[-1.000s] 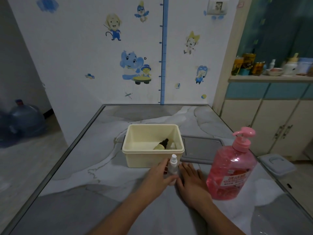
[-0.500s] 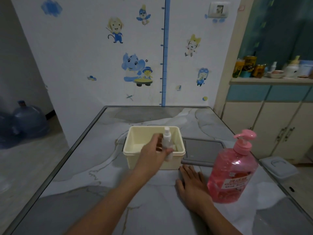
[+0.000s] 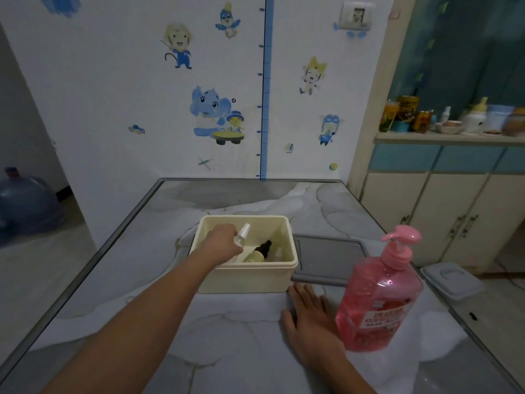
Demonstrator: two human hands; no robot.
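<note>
Where the small white spray bottle with a clear cap (image 3: 243, 233) is concerned, it is found inside the cream rectangular plastic box (image 3: 250, 280), in the left half of the interior, tilted with its cap toward the box's far wall. It is gripped by the left hand (image 3: 223, 243), whose fingers are curled round the bottle's body. The hand is lowered past the box's near rim and the forearm is crossed over that rim. Whether the bottle's base touches the box floor cannot be told, as it is hidden by the hand.

A dark brown dropper bottle with a black top (image 3: 259, 251) is seen lying on the box floor just right of the spray bottle, its top pointed toward the far wall. A small pale item is noted near the box's right inner wall but is too blurred to be identified.

The right hand (image 3: 309, 317) is laid palm down, fingers straight and slightly spread, on the grey-and-white marbled tabletop (image 3: 142, 280) just in front of the box's near right corner. Nothing is held by it.

A flat grey rectangular plastic lid (image 3: 326, 258) is placed against the box's right side. A large translucent pink pump bottle (image 3: 379, 302) is stood upright to the right of the box and nearer than it, just beside the right hand. Well to the left of the box, a blue water jug (image 3: 25, 203) is observed on the floor.
</note>
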